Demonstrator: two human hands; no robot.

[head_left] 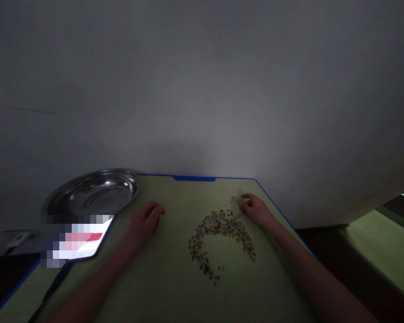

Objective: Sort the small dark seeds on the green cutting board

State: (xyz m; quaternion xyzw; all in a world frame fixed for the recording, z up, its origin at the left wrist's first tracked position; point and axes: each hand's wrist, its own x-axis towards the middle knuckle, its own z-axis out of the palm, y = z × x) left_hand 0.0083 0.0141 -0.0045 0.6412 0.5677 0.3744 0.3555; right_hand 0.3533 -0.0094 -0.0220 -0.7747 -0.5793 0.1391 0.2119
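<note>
And here's the right hand [256, 211], up in the far right part of the desk [175, 278], thumb and fingers clamped on a thin, see-through piece [235, 206]! The index finger reaches along its top, the thumb lies just below, and the piece sticks out from the fingertips toward the middle of the desk. Over on the other side, the left hand [146, 217] has its fingers bent and bunched together, thumb lying close alongside; the inside of that curl is hidden from us

Now look at the small dark seeds [222, 223], brown and speckled, spread in a loose arch right of the desk's middle! Thick along the top, the arch thins down both ends and opens toward the near edge, with a few strays at its lower left tip. The clear piece sits right by its upper right shoulder; whether they touch, I can't tell

Both forearms come in from the near edge, the right one slanting in beside the right edge, the left one angling up past a lit phone [93, 244]. That phone lies near the left edge, just in front of a shiny metal basin [132, 184] filling the far left corner, and blue trim [194, 178] marks the far edge
</note>
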